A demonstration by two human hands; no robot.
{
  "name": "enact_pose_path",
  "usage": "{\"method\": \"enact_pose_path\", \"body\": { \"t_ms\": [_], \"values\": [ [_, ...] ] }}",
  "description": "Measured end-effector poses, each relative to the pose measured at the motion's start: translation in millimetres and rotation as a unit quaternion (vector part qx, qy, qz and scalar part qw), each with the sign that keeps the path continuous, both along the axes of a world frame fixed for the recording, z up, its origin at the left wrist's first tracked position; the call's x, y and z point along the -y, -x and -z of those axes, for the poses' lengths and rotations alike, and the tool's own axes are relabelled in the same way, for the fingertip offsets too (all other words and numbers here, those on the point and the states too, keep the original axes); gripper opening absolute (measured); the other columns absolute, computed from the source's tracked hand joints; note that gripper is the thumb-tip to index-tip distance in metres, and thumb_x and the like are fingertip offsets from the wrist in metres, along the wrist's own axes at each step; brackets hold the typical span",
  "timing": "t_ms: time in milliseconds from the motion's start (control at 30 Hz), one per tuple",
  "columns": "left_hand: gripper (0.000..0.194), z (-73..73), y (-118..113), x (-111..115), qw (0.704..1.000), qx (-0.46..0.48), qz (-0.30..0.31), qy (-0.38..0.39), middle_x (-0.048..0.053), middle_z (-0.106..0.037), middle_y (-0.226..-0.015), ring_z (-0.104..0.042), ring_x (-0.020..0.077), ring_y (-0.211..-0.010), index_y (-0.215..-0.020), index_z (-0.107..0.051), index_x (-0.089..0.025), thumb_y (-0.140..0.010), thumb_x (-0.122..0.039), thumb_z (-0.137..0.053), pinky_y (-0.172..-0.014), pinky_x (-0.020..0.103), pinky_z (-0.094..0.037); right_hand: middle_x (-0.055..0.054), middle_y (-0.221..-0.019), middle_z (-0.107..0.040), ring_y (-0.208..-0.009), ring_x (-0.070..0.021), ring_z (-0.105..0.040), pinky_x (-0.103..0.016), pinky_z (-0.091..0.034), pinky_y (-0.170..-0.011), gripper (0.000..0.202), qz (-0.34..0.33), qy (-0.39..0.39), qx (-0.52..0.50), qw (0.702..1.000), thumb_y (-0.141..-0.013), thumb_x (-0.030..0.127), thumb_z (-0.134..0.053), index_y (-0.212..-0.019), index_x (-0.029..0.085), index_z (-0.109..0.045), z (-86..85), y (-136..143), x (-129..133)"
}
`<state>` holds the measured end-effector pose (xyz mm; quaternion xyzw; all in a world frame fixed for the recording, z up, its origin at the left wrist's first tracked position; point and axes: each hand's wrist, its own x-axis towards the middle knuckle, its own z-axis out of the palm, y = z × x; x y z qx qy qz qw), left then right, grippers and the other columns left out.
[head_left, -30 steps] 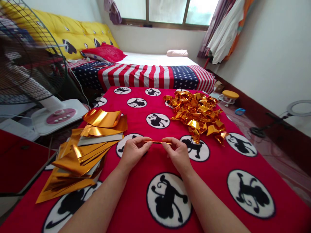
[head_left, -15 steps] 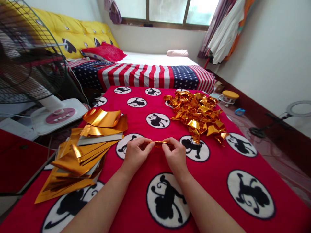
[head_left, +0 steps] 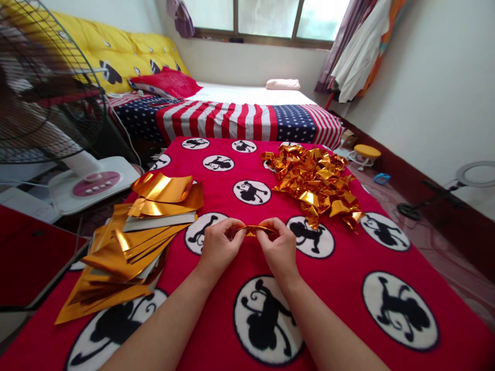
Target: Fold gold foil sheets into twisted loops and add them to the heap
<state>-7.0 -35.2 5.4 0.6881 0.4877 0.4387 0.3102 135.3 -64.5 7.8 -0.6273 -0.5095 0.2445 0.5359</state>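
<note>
Between my two hands is a small folded piece of gold foil paper (head_left: 252, 232), its long edge spanning from one hand to the other. My left hand (head_left: 220, 242) pinches its left end between thumb and fingers, and my right hand (head_left: 279, 242) pinches the right end the same way. Left of my hands lies a loose stack of flat gold foil sheets (head_left: 143, 242), some with pale undersides showing. Farther off to the right, a heap of folded gold foil pieces (head_left: 313, 178) covers part of the cloth.
A red cloth with monkey prints (head_left: 332, 309) covers the table. An electric fan (head_left: 93, 178) stands close at the left. Beyond the table is a bed (head_left: 232, 121) with a striped, starred cover. A yellow stool (head_left: 366, 151) and a ring light (head_left: 475, 172) are on the right.
The gold foil paper between my fingers, a thin strip before, has opened a little and shows folded faces. Both hands have turned slightly around its ends.
</note>
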Motion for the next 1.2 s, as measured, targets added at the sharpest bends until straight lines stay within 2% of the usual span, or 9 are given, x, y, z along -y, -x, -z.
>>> {"method": "enact_pose_path", "body": {
  "t_ms": [200, 500, 633, 767, 967, 1200],
  "values": [
    [0.011, -5.8, -0.5, 5.8, 0.995, -0.051, -0.003, -0.083, 0.003, -0.069, -0.073, -0.059, 0.0123, -0.06, -0.083, -0.068, -0.017, -0.079, -0.017, -0.058, -0.059, 0.023, -0.046, -0.002, -0.074, -0.066, -0.065, -0.0176, -0.062, -0.027, -0.048, -0.063, 0.025, 0.013, 0.026, 0.03, 0.999, -0.072, 0.041, -0.071, -0.082, 0.022, -0.059, -2.1, 2.1, -1.2],
    [0.014, -6.4, -1.8, 5.4, 0.992, -0.06, -0.021, -0.106, 0.002, -0.069, -0.072, -0.058, 0.0118, -0.058, -0.083, -0.07, -0.018, -0.077, -0.015, -0.058, -0.058, 0.022, -0.045, -0.003, -0.075, -0.069, -0.069, -0.0183, -0.066, -0.028, -0.052, -0.065, 0.025, -0.009, 0.022, -0.061, 0.998, -0.069, 0.039, -0.074, -0.079, 0.02, -0.06, 1.2, -0.7, -3.4],
    [0.015, -6.3, -2.5, 4.7, 0.992, -0.062, -0.027, -0.108, 0.002, -0.068, -0.072, -0.059, 0.0121, -0.059, -0.084, -0.07, -0.018, -0.077, -0.014, -0.057, -0.059, 0.022, -0.046, -0.004, -0.077, -0.07, -0.07, -0.0188, -0.067, -0.028, -0.053, -0.066, 0.018, -0.021, 0.024, -0.079, 0.996, -0.07, 0.032, -0.072, -0.079, 0.02, -0.061, -1.2, -1.7, -3.4],
    [0.015, -5.0, -2.2, 3.5, 0.993, -0.064, -0.044, -0.094, 0.003, -0.07, -0.075, -0.061, 0.0134, -0.062, -0.085, -0.069, -0.018, -0.077, -0.014, -0.056, -0.061, 0.023, -0.048, -0.004, -0.075, -0.071, -0.069, -0.019, -0.067, -0.028, -0.054, -0.066, 0.007, -0.026, 0.032, -0.079, 0.996, -0.072, 0.024, -0.066, -0.076, 0.019, -0.065, -2.6, -2.4, -2.0],
    [0.015, -3.9, -4.2, 0.1, 0.998, -0.029, -0.043, -0.036, 0.003, -0.07, -0.078, -0.06, 0.0115, -0.058, -0.087, -0.069, -0.018, -0.073, -0.019, -0.063, -0.057, 0.022, -0.048, -0.003, -0.074, -0.071, -0.067, -0.0187, -0.066, -0.028, -0.052, -0.063, 0.006, -0.029, 0.018, -0.035, 0.999, -0.074, 0.025, -0.063, -0.077, 0.02, -0.065, 2.5, 0.2, 0.8],
    [0.016, -4.6, -4.6, -3.0, 0.998, 0.0, -0.055, 0.011, 0.002, -0.07, -0.075, -0.059, 0.0111, -0.058, -0.084, -0.069, -0.016, -0.07, -0.015, -0.06, -0.056, 0.02, -0.048, -0.001, -0.071, -0.069, -0.063, -0.0172, -0.064, -0.026, -0.048, -0.06, 0.003, -0.034, 0.024, 0.004, 0.999, -0.074, 0.024, -0.062, -0.076, 0.022, -0.063, 6.9, 1.0, 1.0]
  ]
}}
